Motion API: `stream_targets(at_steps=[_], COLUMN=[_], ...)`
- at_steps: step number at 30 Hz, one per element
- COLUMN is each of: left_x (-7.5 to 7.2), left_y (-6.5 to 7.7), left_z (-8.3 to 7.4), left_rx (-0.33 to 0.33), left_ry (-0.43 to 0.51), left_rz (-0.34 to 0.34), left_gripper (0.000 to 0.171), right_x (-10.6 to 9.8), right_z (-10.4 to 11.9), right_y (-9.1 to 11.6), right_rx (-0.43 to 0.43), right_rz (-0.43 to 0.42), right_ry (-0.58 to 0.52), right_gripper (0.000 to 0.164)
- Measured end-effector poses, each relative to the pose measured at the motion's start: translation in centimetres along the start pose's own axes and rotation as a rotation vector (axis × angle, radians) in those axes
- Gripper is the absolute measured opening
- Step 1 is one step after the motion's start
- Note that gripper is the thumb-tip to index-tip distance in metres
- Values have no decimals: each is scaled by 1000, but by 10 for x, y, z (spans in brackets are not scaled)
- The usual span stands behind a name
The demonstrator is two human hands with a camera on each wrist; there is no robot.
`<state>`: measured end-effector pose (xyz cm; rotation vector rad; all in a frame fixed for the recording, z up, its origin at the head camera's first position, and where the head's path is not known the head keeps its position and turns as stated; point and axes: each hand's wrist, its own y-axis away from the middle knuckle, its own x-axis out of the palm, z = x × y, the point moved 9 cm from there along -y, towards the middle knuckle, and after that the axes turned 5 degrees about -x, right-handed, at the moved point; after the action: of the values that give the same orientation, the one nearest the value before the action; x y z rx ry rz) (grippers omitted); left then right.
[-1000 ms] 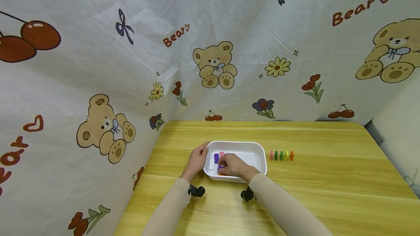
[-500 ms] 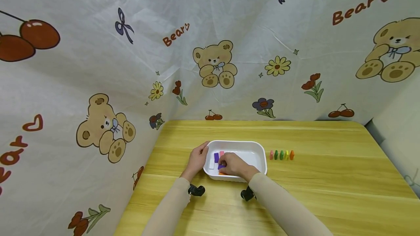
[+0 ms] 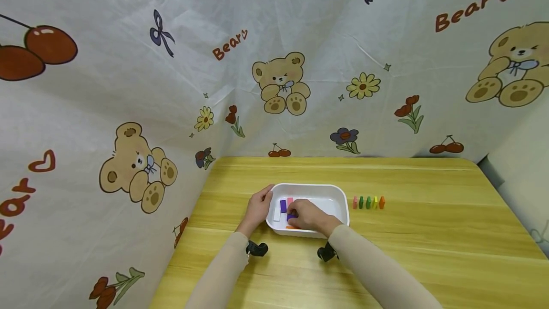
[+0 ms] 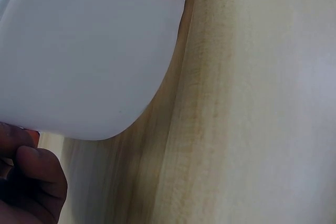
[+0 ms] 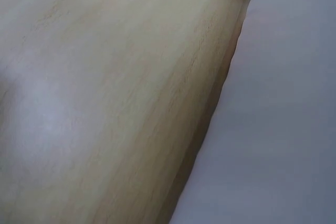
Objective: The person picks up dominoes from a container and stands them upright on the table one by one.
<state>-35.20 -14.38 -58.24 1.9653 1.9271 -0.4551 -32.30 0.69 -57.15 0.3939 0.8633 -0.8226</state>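
A white plastic tray sits on the table. At its left end my left hand grips the rim; in the left wrist view its curled fingers lie against the tray's wall. Inside the tray my right hand pinches a small purple block low over the tray floor. Left of that hand lie a second purple block, a white block and a pink block. An orange block lies by the near wall, partly hidden. The right wrist view shows only tray wall and table.
To the right of the tray several small blocks stand in a row on the wooden table: pink, green, yellow and orange. A printed cloth hangs behind and on the left.
My right hand has shifted slightly right with the purple block, uncovering more of the orange block. My left hand stays at the tray's left end.
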Motion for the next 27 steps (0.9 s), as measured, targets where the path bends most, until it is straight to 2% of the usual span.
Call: stream_targets(at_steps=[14, 20, 27], left_x=[0, 0, 1], left_y=[1, 0, 0], left_z=[1, 0, 1], left_rx=[-2, 6, 8], left_ry=[7, 16, 19], left_rz=[-3, -6, -8], left_gripper=[40, 40, 40], right_x=[-7, -12, -17], right_z=[3, 3, 2], right_y=[8, 12, 14], right_rx=[-52, -73, -60], right_rz=[-19, -31, -43], right_ry=[-4, -1, -25], right_gripper=[26, 27, 25])
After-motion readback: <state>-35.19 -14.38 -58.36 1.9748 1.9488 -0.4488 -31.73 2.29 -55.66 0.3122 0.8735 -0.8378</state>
